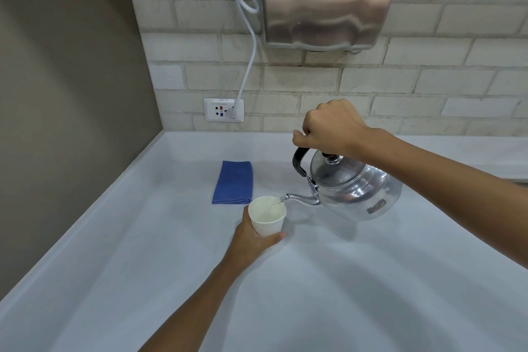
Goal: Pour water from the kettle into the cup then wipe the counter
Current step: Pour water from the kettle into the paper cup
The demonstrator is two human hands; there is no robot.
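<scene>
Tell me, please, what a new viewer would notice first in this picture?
First, the shiny kettle at centre right, tilted by the right hand, pouring water into the white cup that the left hand holds. Next, the folded blue cloth lying behind the cup, and the steel hand dryer on the brick wall.

Pale surface point(343, 280) with one folded cloth

A blue cloth point(233, 183) is laid flat toward the far left, near the wall.

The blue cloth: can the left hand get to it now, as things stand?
Probably not yet: the left hand is wrapped around the cup during pouring. The cloth lies uncovered just behind it.
</scene>
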